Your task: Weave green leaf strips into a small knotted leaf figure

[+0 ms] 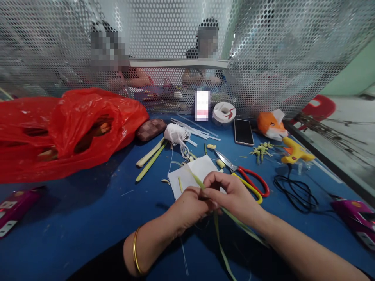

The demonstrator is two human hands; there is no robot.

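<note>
My left hand (190,205), with a gold bangle at its wrist, pinches long green leaf strips (219,242) against my right hand (234,192). The fingers of both hands are closed around the strips, and the exact grip is partly hidden. One leaf end points up and away above the fingers, while long tails hang toward me and lower right. Beneath the hands lies a white paper sheet (173,180) with a small green piece on it. Scissors (254,180) with red and yellow handles rest just beyond my right hand.
A red plastic bag (125,128) fills the left. Farther back are white thread (175,132), two green stalks (150,162), a tape roll (224,113) and a phone (243,132). A yellow glue gun (295,152) with a black cable lies right. People sit behind a perforated screen (164,35).
</note>
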